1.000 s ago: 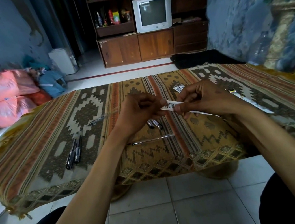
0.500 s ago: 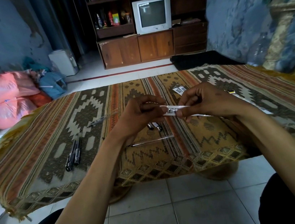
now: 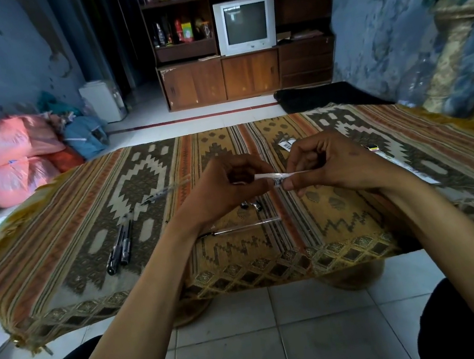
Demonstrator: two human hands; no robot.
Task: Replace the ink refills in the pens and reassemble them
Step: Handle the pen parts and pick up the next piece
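Observation:
Above the middle of the patterned tablecloth (image 3: 341,213), my left hand (image 3: 224,187) and my right hand (image 3: 331,166) pinch the two ends of a thin white refill packet (image 3: 275,177) with a barcode. Under the hands lie two small pen caps (image 3: 251,204) and a clear pen barrel (image 3: 245,226). Two black pens (image 3: 120,246) lie side by side at the left. A clear pen part (image 3: 164,192) rests beyond them. A torn packet piece (image 3: 287,143) sits behind my right hand.
A long white wrapper (image 3: 407,167) lies at the right of the cloth, partly hidden by my right forearm. Pink and blue bags (image 3: 22,157) are piled on the floor at the left. A television cabinet (image 3: 248,71) stands far behind. My knees are at the bottom corners.
Both hands have drawn slightly closer together around the packet, and its barcode end has turned between my right fingers. Nothing on the cloth has moved.

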